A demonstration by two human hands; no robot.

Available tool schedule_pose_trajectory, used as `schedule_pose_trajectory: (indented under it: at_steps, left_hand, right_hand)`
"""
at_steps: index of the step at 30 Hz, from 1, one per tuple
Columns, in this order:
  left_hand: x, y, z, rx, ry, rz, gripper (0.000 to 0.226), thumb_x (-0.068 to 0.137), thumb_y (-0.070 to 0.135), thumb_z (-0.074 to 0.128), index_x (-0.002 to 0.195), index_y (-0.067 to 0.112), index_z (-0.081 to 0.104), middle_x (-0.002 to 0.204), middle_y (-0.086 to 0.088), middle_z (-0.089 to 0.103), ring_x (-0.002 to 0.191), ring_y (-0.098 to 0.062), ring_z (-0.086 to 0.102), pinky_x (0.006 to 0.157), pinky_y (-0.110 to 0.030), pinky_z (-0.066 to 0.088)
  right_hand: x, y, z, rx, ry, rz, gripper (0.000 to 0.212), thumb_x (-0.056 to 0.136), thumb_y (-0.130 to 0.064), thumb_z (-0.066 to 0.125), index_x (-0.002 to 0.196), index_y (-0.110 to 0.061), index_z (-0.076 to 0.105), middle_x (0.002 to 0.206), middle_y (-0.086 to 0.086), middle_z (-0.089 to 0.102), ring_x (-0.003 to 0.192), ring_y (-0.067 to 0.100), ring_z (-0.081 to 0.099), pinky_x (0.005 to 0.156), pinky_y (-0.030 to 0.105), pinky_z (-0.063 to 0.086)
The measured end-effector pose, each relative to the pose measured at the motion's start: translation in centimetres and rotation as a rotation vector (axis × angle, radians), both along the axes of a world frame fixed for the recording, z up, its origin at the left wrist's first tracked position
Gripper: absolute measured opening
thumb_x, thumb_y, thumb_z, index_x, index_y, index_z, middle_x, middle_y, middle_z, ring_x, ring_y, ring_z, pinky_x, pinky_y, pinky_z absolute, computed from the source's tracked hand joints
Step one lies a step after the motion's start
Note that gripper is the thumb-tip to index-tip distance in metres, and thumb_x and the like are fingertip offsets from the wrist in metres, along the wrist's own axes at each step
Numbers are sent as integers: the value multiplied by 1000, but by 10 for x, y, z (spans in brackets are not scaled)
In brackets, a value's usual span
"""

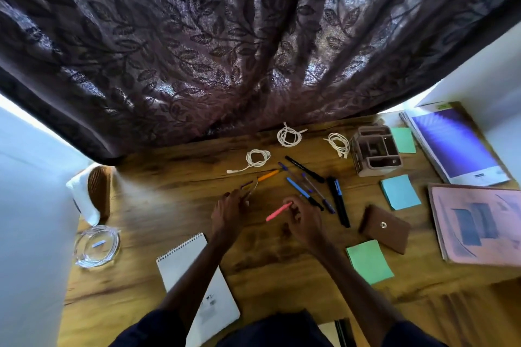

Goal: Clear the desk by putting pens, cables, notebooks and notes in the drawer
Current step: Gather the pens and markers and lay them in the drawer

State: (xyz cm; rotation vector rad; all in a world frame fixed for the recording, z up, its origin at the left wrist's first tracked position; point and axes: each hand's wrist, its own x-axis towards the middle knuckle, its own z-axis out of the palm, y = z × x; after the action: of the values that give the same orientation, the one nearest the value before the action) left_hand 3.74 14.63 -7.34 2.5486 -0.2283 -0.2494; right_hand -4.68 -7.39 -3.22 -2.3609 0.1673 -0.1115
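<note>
My right hand pinches a pink pen just above the wooden desk. My left hand grips two pens, one dark and one pale, near an orange pen. Several blue and black pens lie loose to the right of my hands. Three coiled white cables lie near the curtain. A spiral notepad sits under my left forearm. Blue sticky notes and green sticky notes lie at the right. The drawer is not in view.
A brown desk organiser stands at the back right beside a blue book and a pink booklet. A brown pouch lies by the notes. A glass lid sits at the left edge. A dark curtain hangs behind.
</note>
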Motion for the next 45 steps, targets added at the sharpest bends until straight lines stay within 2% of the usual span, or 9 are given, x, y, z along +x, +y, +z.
schedule_pose_trajectory:
  at_steps: [7, 12, 17, 21, 28, 32, 34, 37, 45]
  left_hand:
    - [-43, -36, 59, -118, 30, -118, 28, 82, 34, 78, 109, 29, 75, 89, 7, 77, 80, -9, 72, 70, -28, 54]
    - [-68, -76, 92, -241, 122, -288, 33, 70, 31, 88, 100, 26, 76, 84, 16, 73, 75, 12, 65, 73, -8, 48]
    - [-102, -133, 107, -547, 494, -275, 33, 69, 28, 90, 97, 22, 74, 90, 1, 78, 85, -12, 74, 81, -32, 59]
    - [-143, -182, 107, -646, 717, -235, 26, 78, 25, 85, 102, 18, 77, 98, -5, 78, 92, -18, 73, 85, -37, 59]
    - [-239, -260, 91, -495, 883, -401, 21, 91, 21, 74, 108, 11, 76, 96, -11, 77, 83, -16, 75, 71, -27, 61]
    - [-295, -291, 70, -372, 966, -497, 22, 91, 25, 73, 108, 12, 75, 97, -9, 77, 79, -12, 75, 71, -26, 61]
    - [-317, -300, 63, -325, 975, -498, 17, 92, 21, 72, 103, 8, 75, 95, -18, 76, 73, -15, 71, 72, -34, 61]
    - [-339, -311, 51, -245, 994, -448, 9, 91, 19, 73, 98, 14, 71, 96, -19, 76, 83, -26, 75, 81, -41, 62]
    - [-347, -325, 17, -106, 941, -383, 20, 91, 23, 73, 106, 10, 73, 95, -6, 77, 81, -13, 76, 77, -34, 63]
  right_hand:
    - [-53, -26, 20, 303, -112, -288, 10, 91, -9, 70, 99, -13, 72, 91, -4, 75, 84, 3, 72, 73, 22, 60]
    - [-101, -50, 26, 239, -136, -435, 8, 86, -15, 75, 93, -19, 72, 81, -9, 72, 74, 3, 69, 64, 22, 56]
    - [-156, -69, 18, 260, -132, -483, 15, 83, -12, 76, 96, -18, 72, 78, -9, 69, 71, 2, 67, 64, 19, 51]
    - [-208, -81, 24, 423, -47, -577, 29, 88, -9, 68, 108, -31, 66, 81, -1, 70, 65, 14, 70, 60, 33, 59]
    - [-311, -131, 14, 430, -10, -956, 59, 80, -12, 83, 129, -23, 51, 79, -5, 74, 68, 5, 71, 61, 19, 55]
    - [-371, -168, -13, 235, 106, -1110, 14, 81, -21, 82, 90, -28, 74, 75, -18, 72, 67, -3, 67, 59, 18, 51]
    - [-395, -182, -28, 190, 209, -1145, 2, 84, -27, 80, 85, -28, 78, 75, -19, 72, 67, -5, 65, 59, 15, 45]
    - [-420, -203, -56, 167, 358, -1117, 8, 86, -33, 77, 89, -26, 80, 77, -14, 74, 69, -1, 66, 60, 23, 49]
    - [-422, -221, -97, 151, 607, -901, 11, 85, -27, 71, 75, -31, 72, 70, -10, 66, 74, 18, 67, 60, 25, 36]
